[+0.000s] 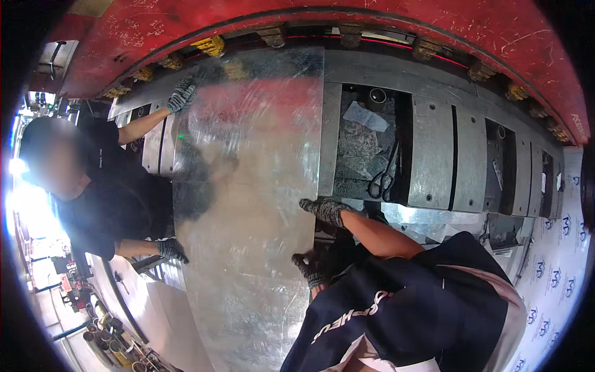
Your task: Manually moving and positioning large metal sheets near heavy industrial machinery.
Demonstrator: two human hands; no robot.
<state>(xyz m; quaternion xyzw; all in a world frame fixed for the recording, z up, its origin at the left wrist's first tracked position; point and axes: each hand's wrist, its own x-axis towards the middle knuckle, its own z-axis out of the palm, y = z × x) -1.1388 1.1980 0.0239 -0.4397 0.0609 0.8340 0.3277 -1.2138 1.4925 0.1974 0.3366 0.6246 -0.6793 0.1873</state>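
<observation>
A large shiny metal sheet [248,217] stretches from the red machine towards the lower edge. My right hand [324,211], in a dark grey knitted glove, grips the sheet's right edge. Lower down, my left hand [308,270] wears a similar glove and holds the same edge; part of its fingers is hidden. A co-worker [105,180] in dark clothes stands across the sheet. One gloved hand of theirs [182,95] touches the far left part of the sheet, and the other [173,250] is at its left edge lower down.
A red machine beam [396,18] with clamps spans the top, over a grey metal bed [432,155]. Black-handled scissors [382,183] and scraps [365,116] lie in a bed recess. Rolls and tools [105,341] stand lower left; a printed white sheet [551,273] hangs right.
</observation>
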